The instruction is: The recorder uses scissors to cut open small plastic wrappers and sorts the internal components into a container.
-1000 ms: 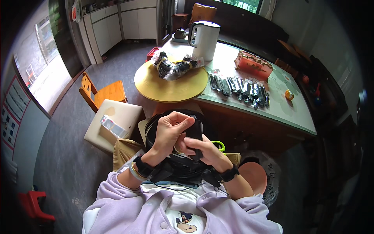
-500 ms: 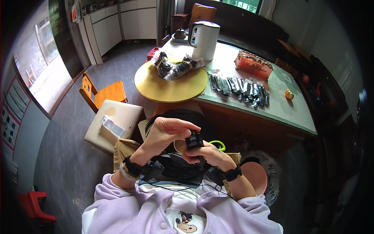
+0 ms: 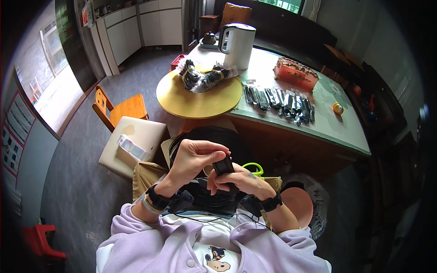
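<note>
Above my lap, both hands hold a small black flat piece (image 3: 223,166), perhaps folded strap; its exact kind is unclear. The thumb and fingertips of my left hand (image 3: 191,159) pinch together at its upper end. My right hand (image 3: 243,180) wraps its fingers round the lower part, hiding that end. Beneath my hands lies a dark mass of black material (image 3: 207,136), between the flaps of an open brown cardboard box (image 3: 146,179). Bright green scissor handles (image 3: 256,169) stick out just beyond my right hand.
Ahead, a round yellow board (image 3: 182,107) carries bundled black packets (image 3: 200,82). More plastic-wrapped black strips (image 3: 282,105) line the table (image 3: 350,132), beside a white kettle (image 3: 240,45) and a pink box (image 3: 297,75). Left are a cream stool (image 3: 119,154) and a wooden chair (image 3: 125,109).
The black piece has turned in my hands, and the pale mark on its face no longer shows. My left hand has shifted slightly left and down.
</note>
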Demonstrator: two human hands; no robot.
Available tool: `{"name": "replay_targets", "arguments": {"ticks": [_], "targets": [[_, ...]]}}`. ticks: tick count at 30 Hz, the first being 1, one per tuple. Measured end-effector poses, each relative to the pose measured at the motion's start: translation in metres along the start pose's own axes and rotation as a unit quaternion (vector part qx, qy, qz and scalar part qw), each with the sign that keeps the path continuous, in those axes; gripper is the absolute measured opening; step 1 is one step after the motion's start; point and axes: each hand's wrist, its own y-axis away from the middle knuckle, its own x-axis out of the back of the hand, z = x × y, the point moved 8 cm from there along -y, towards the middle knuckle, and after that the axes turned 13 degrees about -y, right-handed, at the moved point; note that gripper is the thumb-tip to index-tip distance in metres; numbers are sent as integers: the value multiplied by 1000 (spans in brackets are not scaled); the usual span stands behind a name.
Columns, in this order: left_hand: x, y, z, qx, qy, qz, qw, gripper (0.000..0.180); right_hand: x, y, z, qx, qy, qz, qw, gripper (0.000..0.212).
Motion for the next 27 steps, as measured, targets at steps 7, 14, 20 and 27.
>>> {"name": "replay_targets", "arguments": {"ticks": [7,14,20,27], "targets": [[4,-1,-2,2,-42,17,999,17,8,0,17,-92,-216,-25,972,18],[15,-13,-43,62,-14,-34,997,26,13,13,-32,256,663,194,676,14],[0,2,-83,292,89,-168,937,31,13,11,-27,247,791,233,509,7],[-4,-4,-80,247,47,-175,952,27,12,8,-22,240,817,225,473,7]]}}
